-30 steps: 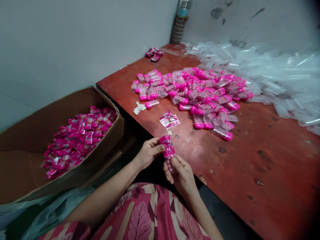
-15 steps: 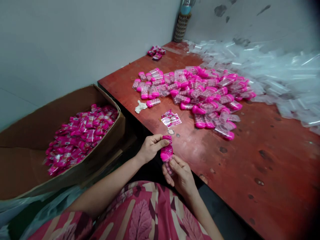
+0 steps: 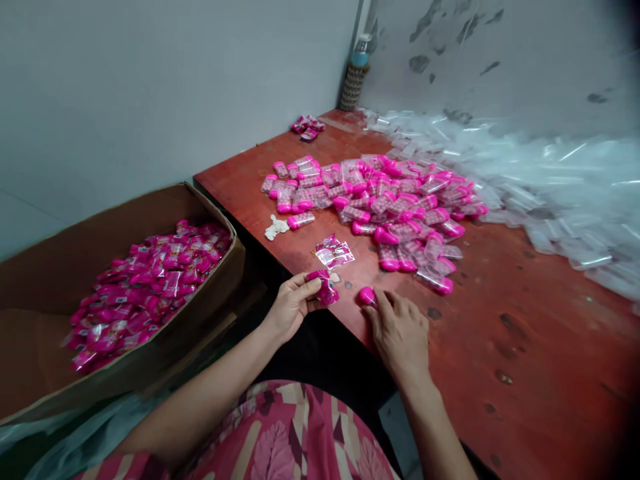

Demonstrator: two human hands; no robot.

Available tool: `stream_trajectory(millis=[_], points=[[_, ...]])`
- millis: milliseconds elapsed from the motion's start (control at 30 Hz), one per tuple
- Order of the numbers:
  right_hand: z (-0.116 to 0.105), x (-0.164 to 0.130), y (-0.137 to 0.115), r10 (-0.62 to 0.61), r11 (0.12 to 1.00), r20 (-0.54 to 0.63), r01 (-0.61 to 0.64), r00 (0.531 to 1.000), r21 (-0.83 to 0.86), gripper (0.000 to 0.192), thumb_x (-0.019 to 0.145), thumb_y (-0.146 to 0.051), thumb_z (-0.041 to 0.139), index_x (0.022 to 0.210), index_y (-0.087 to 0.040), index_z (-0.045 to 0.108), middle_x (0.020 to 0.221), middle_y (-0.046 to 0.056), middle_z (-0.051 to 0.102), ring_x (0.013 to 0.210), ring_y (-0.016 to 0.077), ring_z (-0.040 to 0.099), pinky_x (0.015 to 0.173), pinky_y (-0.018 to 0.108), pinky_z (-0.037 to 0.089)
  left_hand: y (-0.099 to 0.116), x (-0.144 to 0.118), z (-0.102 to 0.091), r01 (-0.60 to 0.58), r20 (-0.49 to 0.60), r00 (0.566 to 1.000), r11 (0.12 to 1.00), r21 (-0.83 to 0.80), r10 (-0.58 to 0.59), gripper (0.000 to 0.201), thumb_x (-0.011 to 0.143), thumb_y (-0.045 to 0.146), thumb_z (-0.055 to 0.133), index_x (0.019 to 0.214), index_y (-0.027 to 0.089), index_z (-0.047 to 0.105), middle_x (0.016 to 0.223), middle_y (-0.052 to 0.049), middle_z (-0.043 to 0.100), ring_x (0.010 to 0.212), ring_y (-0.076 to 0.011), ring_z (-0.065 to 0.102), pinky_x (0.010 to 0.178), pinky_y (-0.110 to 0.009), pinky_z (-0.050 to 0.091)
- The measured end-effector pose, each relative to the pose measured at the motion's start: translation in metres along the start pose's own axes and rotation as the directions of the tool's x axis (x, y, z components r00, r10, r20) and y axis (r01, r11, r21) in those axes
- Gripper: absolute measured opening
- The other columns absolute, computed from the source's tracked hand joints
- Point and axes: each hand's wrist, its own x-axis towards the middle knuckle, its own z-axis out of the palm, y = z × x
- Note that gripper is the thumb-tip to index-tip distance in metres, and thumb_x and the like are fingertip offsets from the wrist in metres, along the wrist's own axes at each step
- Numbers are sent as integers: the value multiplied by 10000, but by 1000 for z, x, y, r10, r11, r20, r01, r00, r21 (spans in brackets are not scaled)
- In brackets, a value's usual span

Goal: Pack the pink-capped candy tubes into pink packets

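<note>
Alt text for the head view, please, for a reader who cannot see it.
Over a red table, the left hand pinches a pink packet while the right hand rests on the table, fingertips touching a pink case. A heap of pink cases and clear bags lie beyond; a box of packets stands left.

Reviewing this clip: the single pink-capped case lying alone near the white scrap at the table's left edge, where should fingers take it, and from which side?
Grip the pink-capped case across its clear middle, on the two long sides, coming from above. It lies flat on the table, apart from the heap, so both flanks look free.
</note>
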Motion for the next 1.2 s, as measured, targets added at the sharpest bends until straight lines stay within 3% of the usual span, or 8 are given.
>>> stream_trajectory(millis=[133,267,433,533,633,800,1067,1200], points=[[-9,-5,-16,48,891,-32,-28,998,454,292,818,-335,476,1061,-194,553,1079,105,583,985,245,516,829,388,396,-5,-1,13,-42,3,999,999,22,42,146,703,199,633,826,120,631,725,-32,648,646,-132,611,650,-277,495],[-14,-12,-48,139,404,301,-331,944,853,226,817,-359,488,956,-207,580,846,33,630,694,152,566,576,248,442,-11,-4,24,-125,4,992,985,122,126,127,702,208,633,805,134,636,761,-26,651,685,-132,602,698,-282,479],[-6,-6,-54,252,17,383,-400,889,916,188,752,-330,588,871,-187,613,759,8,604,643,127,537,608,254,445,-13,-13,23,-224,55,974,894,387,221,127,686,222,649,782,138,656,742,-18,645,701,-132,584,725,-263,454],[-4,-5,-49,282,8,363,-381,888,925,153,718,-302,623,820,-187,626,817,19,592,730,155,552,683,307,465,-13,-15,20,-182,44,983,925,334,178,164,705,254,630,834,154,648,779,-22,648,711,-151,596,727,-309,472],[-7,-6,-48,300,191,231,-295,926,936,134,712,-303,623,783,-192,649,942,45,559,884,199,538,749,335,457,-13,-14,17,-167,12,985,933,318,172,160,724,279,607,808,152,656,766,-29,648,707,-163,601,718,-340,487],[-7,-9,-47,265,357,99,-193,959,914,87,713,-281,628,752,-213,664,1001,48,542,967,202,511,863,363,395,-9,-10,11,-308,-3,928,771,558,372,131,722,265,607,752,158,677,780,-39,651,742,-161,589,733,-295,467],[-8,-1,-49,144,-295,476,-421,868,858,210,755,-335,573,889,-205,670,1042,65,623,933,230,575,824,399,445,-5,-13,7,-528,280,840,580,620,466,113,736,189,599,810,197,684,859,-56,666,832,-175,601,793,-312,451],[-10,4,-48,164,-417,531,-430,831,801,79,686,-248,643,722,-183,670,1004,45,639,832,197,595,769,362,478,-3,-17,4,-569,355,817,531,628,455,122,727,175,606,801,214,695,899,-57,666,847,-179,602,792,-314,452]])
